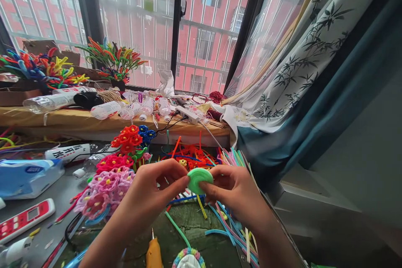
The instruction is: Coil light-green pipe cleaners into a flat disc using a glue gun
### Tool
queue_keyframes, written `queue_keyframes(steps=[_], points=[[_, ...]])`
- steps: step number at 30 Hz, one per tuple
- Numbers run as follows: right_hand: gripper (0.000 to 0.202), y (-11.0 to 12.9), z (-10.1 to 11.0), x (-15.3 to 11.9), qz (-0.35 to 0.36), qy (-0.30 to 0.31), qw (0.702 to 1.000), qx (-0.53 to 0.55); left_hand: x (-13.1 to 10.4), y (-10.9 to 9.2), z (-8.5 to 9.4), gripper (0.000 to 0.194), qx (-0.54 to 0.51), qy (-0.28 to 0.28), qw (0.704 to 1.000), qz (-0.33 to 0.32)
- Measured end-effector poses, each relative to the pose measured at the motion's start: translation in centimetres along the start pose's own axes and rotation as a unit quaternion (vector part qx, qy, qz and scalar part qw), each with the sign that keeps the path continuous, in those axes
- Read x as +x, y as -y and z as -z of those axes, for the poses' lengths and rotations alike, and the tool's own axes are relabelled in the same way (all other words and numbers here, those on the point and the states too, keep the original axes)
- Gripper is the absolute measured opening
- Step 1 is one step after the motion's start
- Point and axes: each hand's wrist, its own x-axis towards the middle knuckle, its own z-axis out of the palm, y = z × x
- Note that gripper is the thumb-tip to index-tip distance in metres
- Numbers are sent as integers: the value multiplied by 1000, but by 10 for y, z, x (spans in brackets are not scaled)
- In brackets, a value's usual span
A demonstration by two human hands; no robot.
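A light green disc (200,180), which looks like a coiled pipe cleaner, is held up over the table between my two hands. My left hand (165,184) pinches its left edge between thumb and fingertips. On the other side, my right hand (230,186) grips it with the thumb pressed over the lower right face. Below them lie a green pipe cleaner (178,229), a round piece with a pastel braided rim (189,257) and an orange-handled tool (153,253) with a thin metal tip.
Pipe-cleaner flowers (108,180) stand left of my hands. Loose pastel pipe cleaners (230,230) lie at the right edge, red ones (191,153) behind. Farther left are a tissue pack (29,178) and a red-and-white remote (27,220). Plastic bottles (106,109) crowd the windowsill.
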Motion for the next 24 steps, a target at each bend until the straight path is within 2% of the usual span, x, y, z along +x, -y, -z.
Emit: queue_keyframes(steps=[6, 10, 17, 24], points=[[35, 1, -7, 3, -3, -29, 999, 31, -3, 3, -1, 20, 58, -49, 997, -25], [32, -7, -9, 6, 29, -37, 997, 58, -2, 4, -3, 17, 8, -62, 998, -23], [32, -7, -7, 7, 25, -24, 996, 79, 1, 3, -7, 11, -57, -80, 995, -31], [36, -2, -4, 10, 19, 6, 998, 65, 2, 2, -1, 14, -119, -48, 992, -6]])
